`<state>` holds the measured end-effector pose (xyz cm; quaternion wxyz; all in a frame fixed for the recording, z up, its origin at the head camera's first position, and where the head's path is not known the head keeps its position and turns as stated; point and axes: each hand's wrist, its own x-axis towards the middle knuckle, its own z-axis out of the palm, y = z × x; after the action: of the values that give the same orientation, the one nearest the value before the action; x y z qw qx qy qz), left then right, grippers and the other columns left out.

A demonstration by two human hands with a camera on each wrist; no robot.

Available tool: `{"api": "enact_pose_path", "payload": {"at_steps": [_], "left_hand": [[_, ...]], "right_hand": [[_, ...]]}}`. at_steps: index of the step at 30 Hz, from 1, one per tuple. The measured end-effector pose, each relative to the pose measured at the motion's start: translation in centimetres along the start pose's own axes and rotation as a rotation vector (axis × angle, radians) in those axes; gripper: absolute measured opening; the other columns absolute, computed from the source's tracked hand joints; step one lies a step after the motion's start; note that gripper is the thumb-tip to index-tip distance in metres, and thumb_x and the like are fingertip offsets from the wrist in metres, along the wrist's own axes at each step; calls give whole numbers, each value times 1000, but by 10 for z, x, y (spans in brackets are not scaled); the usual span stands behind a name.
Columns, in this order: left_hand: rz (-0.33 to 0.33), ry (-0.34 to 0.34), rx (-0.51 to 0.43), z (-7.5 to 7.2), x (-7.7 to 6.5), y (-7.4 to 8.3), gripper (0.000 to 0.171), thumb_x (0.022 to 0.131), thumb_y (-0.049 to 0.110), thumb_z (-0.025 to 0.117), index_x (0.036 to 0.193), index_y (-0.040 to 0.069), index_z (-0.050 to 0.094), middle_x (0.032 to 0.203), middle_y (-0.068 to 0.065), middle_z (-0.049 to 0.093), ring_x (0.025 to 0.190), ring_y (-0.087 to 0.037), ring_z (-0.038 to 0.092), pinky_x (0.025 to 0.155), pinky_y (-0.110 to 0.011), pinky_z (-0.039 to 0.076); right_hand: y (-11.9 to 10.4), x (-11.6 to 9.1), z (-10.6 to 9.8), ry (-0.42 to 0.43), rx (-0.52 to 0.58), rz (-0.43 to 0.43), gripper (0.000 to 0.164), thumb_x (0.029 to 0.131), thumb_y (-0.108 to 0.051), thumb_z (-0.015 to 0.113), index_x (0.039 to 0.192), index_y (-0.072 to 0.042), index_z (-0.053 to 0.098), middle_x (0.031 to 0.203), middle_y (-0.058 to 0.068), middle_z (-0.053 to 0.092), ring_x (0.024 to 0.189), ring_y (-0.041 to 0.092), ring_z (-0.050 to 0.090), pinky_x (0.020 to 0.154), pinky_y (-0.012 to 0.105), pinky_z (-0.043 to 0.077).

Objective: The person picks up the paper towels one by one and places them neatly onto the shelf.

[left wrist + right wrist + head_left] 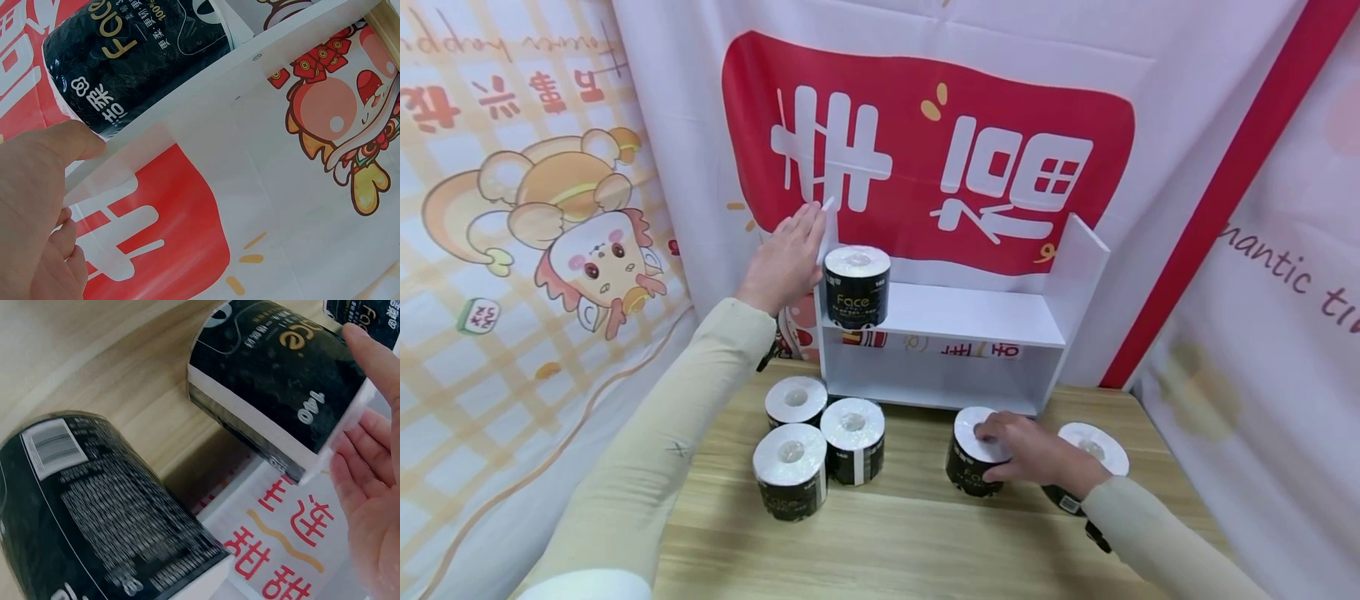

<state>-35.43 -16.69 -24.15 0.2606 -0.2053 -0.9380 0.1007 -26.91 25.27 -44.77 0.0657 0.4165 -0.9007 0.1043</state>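
My left hand (786, 262) grips the left side panel (169, 94) of a white two-tier shelf (970, 312), thumb on the inner face and fingers on the outer. Against that panel, on the upper board, stands a toilet paper roll (857, 287) in black wrapping. My right hand (1033, 450) holds another toilet paper roll (970, 467) at the front right of the shelf, fingers at its white top and thumb at its side. In the right wrist view the black side of this roll (269, 381) shows; part of its top is hidden by the hand.
Three wrapped rolls (793, 471) cluster on the wooden table (895, 550) at the shelf's front left. One more roll (1093, 450) stands to the right, partly behind my right wrist. Printed cloth (925, 150) hangs behind the shelf and along both sides.
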Motion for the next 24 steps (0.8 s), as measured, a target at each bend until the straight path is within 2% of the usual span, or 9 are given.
{"api": "enact_pose_path", "payload": {"at_steps": [9, 24], "left_hand": [[-2, 0, -5, -2, 2, 1, 95, 93, 23, 80, 165, -3, 24, 173, -24, 27, 163, -39, 25, 130, -48, 32], [-8, -19, -21, 0, 3, 0, 97, 92, 23, 81, 165, -3, 23, 173, -24, 26, 163, -39, 24, 130, -48, 32]], "right_hand": [[6, 4, 10, 81, -6, 13, 40, 77, -27, 95, 105, -10, 72, 104, 1, 73, 95, 16, 66, 82, 35, 58], [8, 9, 10, 46, 50, 39, 35, 79, -24, 93, 101, -10, 70, 95, -4, 69, 88, 10, 60, 77, 30, 55]]}}
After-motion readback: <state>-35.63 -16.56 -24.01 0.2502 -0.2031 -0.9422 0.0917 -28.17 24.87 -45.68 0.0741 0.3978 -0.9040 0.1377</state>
